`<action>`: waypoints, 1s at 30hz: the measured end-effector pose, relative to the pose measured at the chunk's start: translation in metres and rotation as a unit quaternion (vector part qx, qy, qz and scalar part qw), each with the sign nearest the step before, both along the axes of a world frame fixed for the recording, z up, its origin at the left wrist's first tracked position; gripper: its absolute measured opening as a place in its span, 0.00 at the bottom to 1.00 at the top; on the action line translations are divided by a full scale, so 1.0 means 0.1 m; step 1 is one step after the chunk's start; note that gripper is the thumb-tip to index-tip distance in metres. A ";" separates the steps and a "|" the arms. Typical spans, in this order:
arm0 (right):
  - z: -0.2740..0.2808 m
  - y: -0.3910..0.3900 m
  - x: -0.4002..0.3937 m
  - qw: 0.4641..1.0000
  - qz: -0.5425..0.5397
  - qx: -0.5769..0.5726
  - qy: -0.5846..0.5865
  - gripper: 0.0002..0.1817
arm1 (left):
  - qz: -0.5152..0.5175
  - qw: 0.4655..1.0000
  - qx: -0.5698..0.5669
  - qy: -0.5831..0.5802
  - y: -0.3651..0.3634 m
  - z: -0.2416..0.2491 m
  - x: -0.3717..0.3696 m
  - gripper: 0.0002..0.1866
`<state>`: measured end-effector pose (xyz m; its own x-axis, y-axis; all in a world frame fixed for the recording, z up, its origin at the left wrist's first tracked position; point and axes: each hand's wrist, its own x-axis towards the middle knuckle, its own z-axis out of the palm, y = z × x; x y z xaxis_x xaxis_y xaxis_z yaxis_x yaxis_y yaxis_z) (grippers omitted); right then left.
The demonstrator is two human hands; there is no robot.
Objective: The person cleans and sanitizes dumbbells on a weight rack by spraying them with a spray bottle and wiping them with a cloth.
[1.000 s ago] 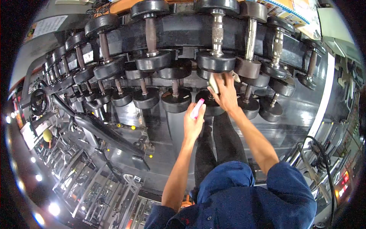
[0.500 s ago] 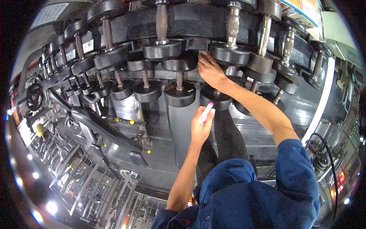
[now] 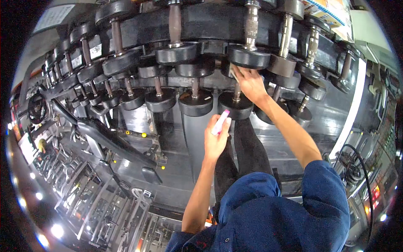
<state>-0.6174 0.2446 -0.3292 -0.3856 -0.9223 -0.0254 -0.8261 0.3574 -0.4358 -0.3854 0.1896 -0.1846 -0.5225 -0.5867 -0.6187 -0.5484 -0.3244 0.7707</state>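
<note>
My left hand is closed around a small white bottle with a pink tip, held in front of the lower row of dumbbells. My right hand reaches in beneath the upper row, fingers bent round a thin pale folded cloth, which is partly hidden. That cloth is at the rear head of a lower-row dumbbell, whose front head faces me. Directly above my right fingers hangs the round black head of an upper dumbbell.
More black dumbbells line the two-tier rack on both sides. A padded bench stands to the left, with gym machines behind it. A black cable hangs at the right. Papers lie on top at the upper right.
My right hand has moved right and slightly down, bringing the pale cloth to the neighbouring lower dumbbell. My left hand, with the bottle, has shifted slightly left and down.
</note>
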 end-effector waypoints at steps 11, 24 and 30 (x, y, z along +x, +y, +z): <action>-0.42 0.26 -0.03 0.950 -0.300 -0.035 -0.079 0.15 | -0.011 0.999 0.022 -0.031 0.13 -0.12 0.04 0.17; -0.86 0.29 -0.84 0.989 -0.091 0.074 -0.094 0.17 | -0.009 1.000 0.008 0.005 0.14 -0.06 -0.38 0.17; -0.88 0.00 -1.23 0.986 -0.072 0.095 -0.119 0.16 | 0.006 1.000 0.011 -0.008 0.19 -0.11 -0.28 0.18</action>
<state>-0.7403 0.2447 -0.4169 -0.4743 -0.8284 -0.2980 -0.6434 0.5572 -0.5249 -0.4136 0.2085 -0.1959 -0.5053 -0.5789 -0.6400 -0.5559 -0.3489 0.7545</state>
